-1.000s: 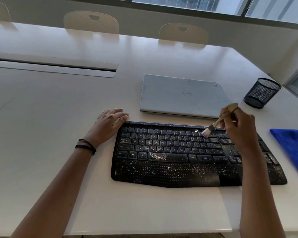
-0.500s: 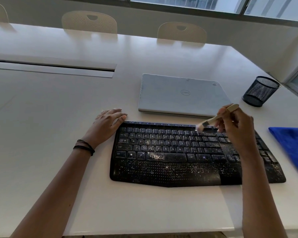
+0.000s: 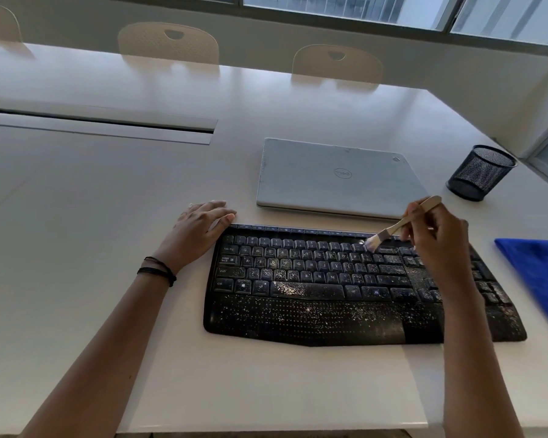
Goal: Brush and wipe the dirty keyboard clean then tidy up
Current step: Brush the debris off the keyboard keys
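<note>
A black keyboard [image 3: 314,286] speckled with white crumbs lies on the white table [image 3: 108,216] in front of me. My right hand [image 3: 437,245] grips a small wooden brush [image 3: 393,230] by its handle. The pale bristles touch the upper key rows right of the middle. My left hand [image 3: 200,229] rests flat on the table with its fingers straight, its fingertips against the keyboard's top left corner. A blue cloth [image 3: 541,273] lies at the right edge, beside the keyboard.
A closed silver laptop [image 3: 332,178] lies just behind the keyboard. A black mesh pen cup [image 3: 480,172] stands at the back right. Chair backs [image 3: 168,42] line the table's far side under a window. A long cable slot [image 3: 98,128] runs across the left.
The brush swept from the upper keys up to the keyboard's top edge and is back down on the upper key rows. My left hand has stayed put.
</note>
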### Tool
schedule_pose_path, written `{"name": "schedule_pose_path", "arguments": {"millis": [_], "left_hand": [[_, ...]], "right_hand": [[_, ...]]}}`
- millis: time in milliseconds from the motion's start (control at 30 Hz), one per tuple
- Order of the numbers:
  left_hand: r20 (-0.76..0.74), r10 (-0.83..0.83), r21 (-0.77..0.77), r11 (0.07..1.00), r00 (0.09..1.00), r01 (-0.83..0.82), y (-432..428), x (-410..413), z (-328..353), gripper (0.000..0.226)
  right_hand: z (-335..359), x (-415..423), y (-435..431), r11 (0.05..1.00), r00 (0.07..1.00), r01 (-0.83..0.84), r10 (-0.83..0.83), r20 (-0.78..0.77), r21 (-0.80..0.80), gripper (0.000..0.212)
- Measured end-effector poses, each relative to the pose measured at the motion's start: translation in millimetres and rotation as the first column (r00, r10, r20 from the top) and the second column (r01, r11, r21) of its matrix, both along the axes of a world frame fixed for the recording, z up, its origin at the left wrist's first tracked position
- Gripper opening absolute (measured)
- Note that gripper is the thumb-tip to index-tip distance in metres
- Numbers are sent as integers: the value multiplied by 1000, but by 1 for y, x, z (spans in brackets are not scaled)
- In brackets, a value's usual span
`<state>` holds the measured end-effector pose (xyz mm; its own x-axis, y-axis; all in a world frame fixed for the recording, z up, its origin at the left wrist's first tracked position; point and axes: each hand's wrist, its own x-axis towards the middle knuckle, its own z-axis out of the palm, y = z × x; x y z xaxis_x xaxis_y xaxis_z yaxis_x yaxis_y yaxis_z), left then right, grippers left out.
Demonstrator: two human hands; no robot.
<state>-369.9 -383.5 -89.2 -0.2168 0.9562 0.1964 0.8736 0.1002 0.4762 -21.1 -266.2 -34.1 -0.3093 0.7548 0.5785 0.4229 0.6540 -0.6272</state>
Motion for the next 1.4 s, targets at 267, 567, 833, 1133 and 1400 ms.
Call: {"name": "schedule_pose_path", "arguments": {"millis": [267,567,833,1133,1400], "left_hand": [[0,-2,0,1000,1000,2,0,0,0,52],[1,-3,3,1000,1000,3,0,0,0,57],[0,-7,4,1000,1000,7,0,-1,-1,58],[3,-6,5,1000,1000,6,1,-1,-1,57],[10,-9,0,1000,1000,9,1,-1,-2,58]], "right_hand": [[1,0,-1,999,999,-37,37,-37,-2,17],[-3,6,6,993,991,119,-117,-67,28,20],[-5,9,9,982,984,180,-181,2,64,31],[-3,4,5,993,994,104,-101,-50,59,20],[-6,10,11,918,928,357,-370,50,173,48]]}}
